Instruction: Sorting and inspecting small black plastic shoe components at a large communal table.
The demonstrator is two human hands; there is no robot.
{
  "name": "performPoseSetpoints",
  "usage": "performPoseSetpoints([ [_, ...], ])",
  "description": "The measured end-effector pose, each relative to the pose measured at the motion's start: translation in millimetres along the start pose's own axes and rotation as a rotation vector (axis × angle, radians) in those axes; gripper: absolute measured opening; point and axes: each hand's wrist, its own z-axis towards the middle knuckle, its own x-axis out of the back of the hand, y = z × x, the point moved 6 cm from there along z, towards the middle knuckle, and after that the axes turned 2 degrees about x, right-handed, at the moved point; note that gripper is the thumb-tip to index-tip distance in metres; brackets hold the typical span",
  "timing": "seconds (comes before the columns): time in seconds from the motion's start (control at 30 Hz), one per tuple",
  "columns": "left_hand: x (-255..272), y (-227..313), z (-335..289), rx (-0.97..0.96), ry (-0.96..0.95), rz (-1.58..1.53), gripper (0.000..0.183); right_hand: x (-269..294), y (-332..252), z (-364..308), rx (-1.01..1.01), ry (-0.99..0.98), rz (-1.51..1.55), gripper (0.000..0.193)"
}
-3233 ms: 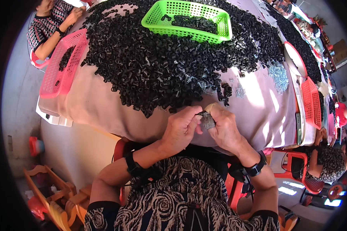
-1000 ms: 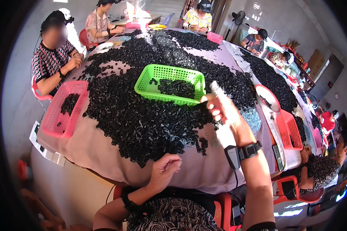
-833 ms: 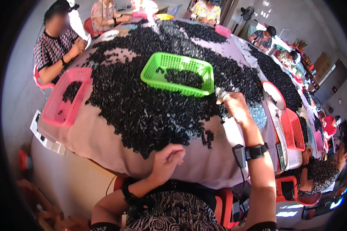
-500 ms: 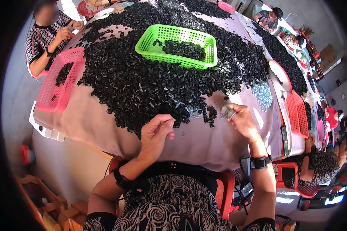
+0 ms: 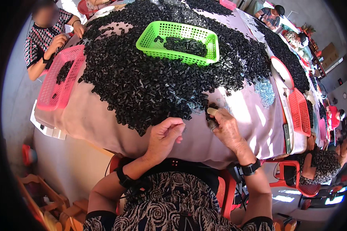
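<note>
My left hand (image 5: 165, 138) is closed in a pinch just above the cloth at the table's near edge. Whatever its fingertips hold is too small or hidden to make out. A small metal spring (image 5: 184, 130) shows beside those fingertips. My right hand (image 5: 226, 130), with pale coverings on its fingertips, reaches to a few black plastic pieces (image 5: 210, 116) at the pile's near edge. Its fingertips are apart around these pieces. Beyond both hands spreads a large heap of small black plastic parts (image 5: 123, 86), with several springs scattered over it.
A green basket (image 5: 177, 57) with black parts sits on the heap. Pink basket (image 5: 46, 98) stands left; a red basket (image 5: 298, 111) and round tray (image 5: 283, 73) stand right. Loose clear-blue springs (image 5: 265, 92) lie right of the heap. Other people sit around the tables.
My right hand has moved left and turned inward toward the black pieces, its fingers spreading. My left hand has shifted slightly right, still pinched. The person at far left has lowered one hand.
</note>
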Motion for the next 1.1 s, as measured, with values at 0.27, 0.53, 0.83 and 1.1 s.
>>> performPoseSetpoints([
  [0.27, -4.5, -8.2, -1.2, 0.019, -0.099, -0.013, 0.012, -18.0, 7.7, -12.3, -0.244, 0.087, 0.335, 0.052],
  [0.53, -14.9, -0.7, -2.2, -0.147, -0.174, -0.019, 0.031, -33.5, -44.3, -7.5, -0.257, 0.120, 1.234, 0.047],
  [0.83, -7.2, -5.1, -2.3, -0.139, -0.105, -0.099, 0.021, -42.2, -35.7, -17.3, -0.332, 0.175, 1.178, 0.035],
  [1.1, 4.3, -5.1, 6.1, -0.049, -0.065, -0.139, 0.015, -12.6, 25.9, -9.8, -0.298, 0.278, 0.743, 0.023],
])
